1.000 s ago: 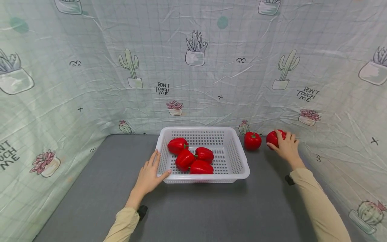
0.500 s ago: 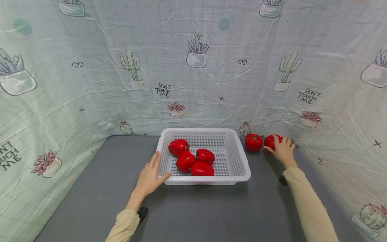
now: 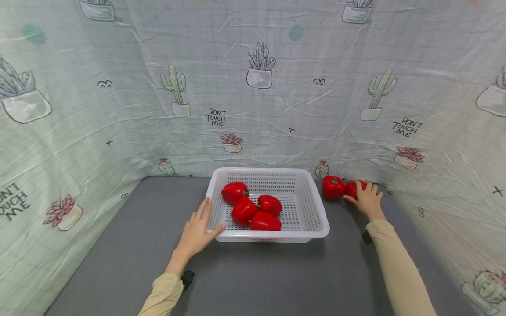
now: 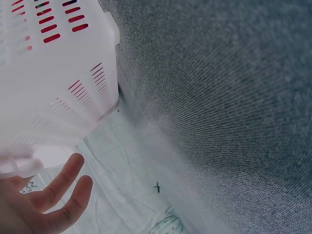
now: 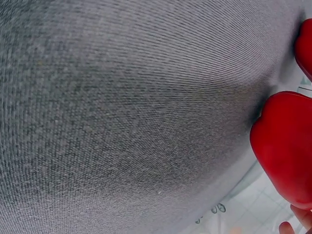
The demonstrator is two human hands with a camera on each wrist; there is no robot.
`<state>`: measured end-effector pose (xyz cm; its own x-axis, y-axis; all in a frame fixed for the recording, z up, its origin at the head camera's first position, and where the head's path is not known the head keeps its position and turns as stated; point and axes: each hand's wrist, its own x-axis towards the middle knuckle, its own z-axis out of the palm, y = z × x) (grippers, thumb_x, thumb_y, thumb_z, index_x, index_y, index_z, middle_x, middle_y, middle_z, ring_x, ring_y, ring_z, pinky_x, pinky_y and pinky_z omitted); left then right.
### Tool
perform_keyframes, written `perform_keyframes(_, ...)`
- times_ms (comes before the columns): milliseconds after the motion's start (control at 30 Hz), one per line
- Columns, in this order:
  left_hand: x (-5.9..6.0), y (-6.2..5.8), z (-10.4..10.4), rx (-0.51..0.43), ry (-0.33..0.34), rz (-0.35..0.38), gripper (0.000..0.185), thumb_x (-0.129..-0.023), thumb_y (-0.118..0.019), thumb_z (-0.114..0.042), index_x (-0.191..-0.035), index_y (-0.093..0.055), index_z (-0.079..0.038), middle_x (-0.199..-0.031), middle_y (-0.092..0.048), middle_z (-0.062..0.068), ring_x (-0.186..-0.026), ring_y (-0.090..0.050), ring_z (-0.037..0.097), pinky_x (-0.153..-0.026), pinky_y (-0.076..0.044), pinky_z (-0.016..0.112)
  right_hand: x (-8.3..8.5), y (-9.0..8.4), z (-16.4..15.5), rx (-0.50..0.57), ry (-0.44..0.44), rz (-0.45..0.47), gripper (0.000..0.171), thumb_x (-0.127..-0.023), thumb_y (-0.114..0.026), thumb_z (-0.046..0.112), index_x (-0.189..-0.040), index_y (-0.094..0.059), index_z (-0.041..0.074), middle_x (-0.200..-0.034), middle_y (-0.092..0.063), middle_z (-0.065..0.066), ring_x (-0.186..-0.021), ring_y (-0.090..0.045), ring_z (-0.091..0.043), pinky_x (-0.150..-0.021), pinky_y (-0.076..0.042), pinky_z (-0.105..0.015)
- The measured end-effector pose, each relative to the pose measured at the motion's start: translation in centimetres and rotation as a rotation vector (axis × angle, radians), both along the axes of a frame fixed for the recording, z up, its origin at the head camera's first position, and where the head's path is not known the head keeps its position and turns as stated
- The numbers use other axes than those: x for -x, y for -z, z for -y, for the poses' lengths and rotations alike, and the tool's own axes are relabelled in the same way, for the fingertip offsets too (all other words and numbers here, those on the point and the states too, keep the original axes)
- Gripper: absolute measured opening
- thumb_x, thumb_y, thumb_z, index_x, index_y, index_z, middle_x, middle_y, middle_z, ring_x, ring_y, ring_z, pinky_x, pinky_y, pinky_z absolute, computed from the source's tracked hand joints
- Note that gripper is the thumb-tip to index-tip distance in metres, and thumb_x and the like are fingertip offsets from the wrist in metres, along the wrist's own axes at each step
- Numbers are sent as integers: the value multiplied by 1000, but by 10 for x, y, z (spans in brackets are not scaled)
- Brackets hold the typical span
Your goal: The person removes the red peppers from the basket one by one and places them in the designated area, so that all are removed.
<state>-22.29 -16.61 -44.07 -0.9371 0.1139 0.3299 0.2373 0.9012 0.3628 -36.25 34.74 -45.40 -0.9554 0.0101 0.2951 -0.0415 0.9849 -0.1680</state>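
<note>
We lose part of the outer pepper (image 3: 350,189), right of the white basket (image 3: 292,215), behind the right hand (image 3: 368,199); the basket's near rim (image 3: 269,234) hides the base of the front pepper (image 3: 265,222); both sleeves (image 3: 162,293), nearer than the basket, leave the head view's bottom edge; the left wrist view crops the basket, whose slots (image 4: 80,28) show only red patches.

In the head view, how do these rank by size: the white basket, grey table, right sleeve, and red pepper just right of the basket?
Largest to smallest:
1. grey table
2. white basket
3. right sleeve, though the picture's edge cuts it off
4. red pepper
</note>
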Motion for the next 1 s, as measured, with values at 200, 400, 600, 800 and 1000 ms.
perform_keyframes(200, 0, -1, -2, 4, -9, 10, 84, -77, -58, -49, -140, -27, -3, -146, -24, 12, -104, -47, 34, -81, -41, 52, -2, 2, -3, -9, -28, 3, 72, -77, -65, 38, -128, -31, 0, -111, -32, -39, -102, -27, -54, -76, -24, -68)
perform_keyframes(400, 0, 0, -1, 0, -5, 1, 84, -77, -59, -49, -140, -26, -3, -146, -24, 12, -104, -47, 34, -81, -41, 52, -3, 4, -10, -38, -73, 28, 83, -65, -74, 19, -130, -27, 0, -112, -29, -40, -104, -26, -55, -76, -25, -67)
perform_keyframes(600, 0, 1, -1, -12, -1, 0, 84, -77, -59, -49, -140, -26, -4, -146, -24, 12, -106, -46, 35, -81, -41, 52, -4, 4, -12, -52, -84, 9, 83, -64, -74, 15, -130, -27, 0, -114, -29, -40, -104, -26, -55, -75, -25, -67)
perform_keyframes(800, 1, 3, -1, -16, 0, -5, 83, -77, -59, -49, -140, -27, -4, -146, -24, 12, -106, -47, 35, -81, -41, 54, -6, 5, -13, -64, -75, -9, 85, -63, -77, 19, -130, -28, 2, -115, -29, -40, -103, -28, -55, -74, -25, -67)
perform_keyframes(1000, 0, 1, 0, -9, 2, -16, 83, -78, -58, -49, -139, -28, -3, -146, -24, 12, -106, -47, 36, -81, -41, 54, -7, 1, -13, -64, -69, 30, 87, -65, -76, 26, -132, -25, 6, -117, -28, -39, -104, -28, -55, -76, -26, -67)
